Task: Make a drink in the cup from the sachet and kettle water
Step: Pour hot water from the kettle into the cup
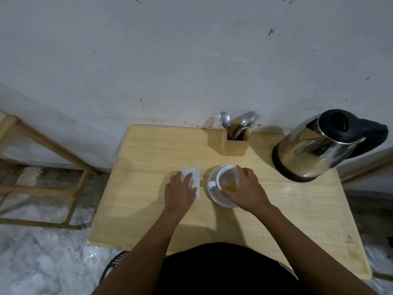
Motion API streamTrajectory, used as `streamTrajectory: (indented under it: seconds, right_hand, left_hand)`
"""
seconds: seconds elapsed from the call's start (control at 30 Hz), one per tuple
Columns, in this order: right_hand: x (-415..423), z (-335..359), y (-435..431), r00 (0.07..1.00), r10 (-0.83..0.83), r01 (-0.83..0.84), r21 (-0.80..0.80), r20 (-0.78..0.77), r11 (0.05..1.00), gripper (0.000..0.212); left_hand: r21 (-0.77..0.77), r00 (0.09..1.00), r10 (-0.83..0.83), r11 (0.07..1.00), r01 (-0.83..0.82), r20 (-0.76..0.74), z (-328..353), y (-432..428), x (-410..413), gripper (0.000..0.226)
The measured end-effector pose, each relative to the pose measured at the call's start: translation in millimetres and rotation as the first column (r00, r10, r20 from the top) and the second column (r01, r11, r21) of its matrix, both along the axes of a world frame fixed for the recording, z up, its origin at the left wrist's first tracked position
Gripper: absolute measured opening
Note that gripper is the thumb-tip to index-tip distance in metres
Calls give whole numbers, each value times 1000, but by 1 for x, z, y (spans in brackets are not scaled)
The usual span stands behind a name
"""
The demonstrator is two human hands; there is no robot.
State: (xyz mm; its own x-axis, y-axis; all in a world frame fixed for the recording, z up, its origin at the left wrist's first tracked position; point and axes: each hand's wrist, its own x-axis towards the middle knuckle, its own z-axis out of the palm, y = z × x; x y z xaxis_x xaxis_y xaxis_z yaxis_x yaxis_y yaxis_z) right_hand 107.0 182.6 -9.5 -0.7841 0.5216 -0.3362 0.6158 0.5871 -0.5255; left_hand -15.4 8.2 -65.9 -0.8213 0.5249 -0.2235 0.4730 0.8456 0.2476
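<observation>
A white cup (221, 177) stands on a white saucer (214, 198) in the middle of the wooden table (148, 209), its handle pointing left. Something orange lies at the bottom of the cup. My right hand (246, 190) grips the cup from the right, thumb on the near rim and fingers over the far rim. A flat white sachet (196, 177) lies just left of the saucer, and my left hand (180, 190) rests flat on it with its fingers laid on top. The steel kettle (314, 147) with black lid and handle stands at the back right.
A wooden holder (235, 144) with spoons and a fork stands at the back of the table against the wall. A wooden frame (53, 162) stands on the marble floor to the left. A black basket edge (116, 262) shows below the table's near left corner.
</observation>
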Motion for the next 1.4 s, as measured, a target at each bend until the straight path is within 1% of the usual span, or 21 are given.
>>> streamTrajectory:
  seconds: [0.07, 0.17, 0.3, 0.37, 0.43, 0.47, 0.53, 0.57, 0.63, 0.7, 0.73, 0.83, 0.93, 0.97, 1.1, 1.23, 1.3, 1.4]
  right_hand:
    - [0, -1, 0, 1000, -3, 3, -5, -7, 1000, 89]
    - [0, -3, 1, 1000, -7, 7, -9, -21, 1000, 84]
    - [2, -5, 1, 999, -2, 1, -21, -35, 1000, 87]
    - [3, -4, 4, 999, 3, -5, -50, -37, 999, 94]
    - [7, 0, 6, 998, -3, -2, -75, -63, 997, 94]
    - [11, 2, 9, 996, -19, 11, -84, -92, 996, 90]
    - [21, 6, 15, 984, -77, 61, -101, -162, 993, 76]
    - [28, 8, 19, 971, -116, 95, -108, -211, 990, 68]
    - [42, 10, 29, 930, -160, 138, -91, -331, 986, 45]
    - [55, 11, 37, 891, -166, 158, -54, -422, 986, 22]
    - [64, 13, 42, 877, -181, 179, -46, -446, 983, 16]
    - [82, 24, 54, 839, -279, 276, -77, -467, 958, 11]
    - [98, 37, 70, 796, -332, 348, -66, -506, 935, 2]
    - [104, 42, 77, 779, -346, 372, -59, -523, 926, 3]
    - [121, 58, 111, 706, -379, 463, -16, -599, 886, 20]
    - [127, 74, 152, 647, -440, 573, 18, -623, 819, 40]
    - [126, 85, 172, 660, -449, 576, 23, -602, 817, 52]
    - [123, 92, 203, 722, -416, 509, 17, -553, 860, 63]
  left_hand:
    - [-10, 998, -69, 998, 69, -5, -3, -1, 4, 42]
    - [-26, 997, -76, 997, 76, -26, -3, -2, 4, 38]
    - [-77, 994, -93, 993, 88, -62, -5, 1, 2, 33]
    - [-31, 995, -71, 997, 69, -68, -4, 3, 2, 31]
    - [102, 1000, -10, 995, 11, -14, 1, 8, 3, 36]
    - [203, 999, 24, 979, -33, 46, 5, 11, 4, 36]
    - [412, 973, 73, 897, -159, 217, 14, 20, 11, 35]
    - [470, 953, 73, 857, -210, 293, 18, 24, 16, 34]
    - [493, 927, 56, 834, -248, 372, 25, 33, 25, 36]
    - [496, 916, 63, 825, -272, 397, 28, 40, 32, 36]
    - [505, 912, 74, 813, -290, 403, 29, 45, 36, 36]
    - [514, 893, 136, 776, -365, 428, 27, 57, 42, 32]
    - [526, 884, 211, 737, -425, 417, 24, 66, 48, 25]
    - [529, 876, 239, 720, -449, 418, 24, 69, 50, 24]
    - [533, 842, 334, 660, -530, 423, 24, 79, 60, 22]
    - [527, 802, 425, 606, -596, 419, 23, 85, 67, 26]
    - [529, 782, 456, 577, -623, 424, 23, 90, 70, 27]
    - [535, 764, 501, 548, -644, 406, 26, 97, 75, 28]
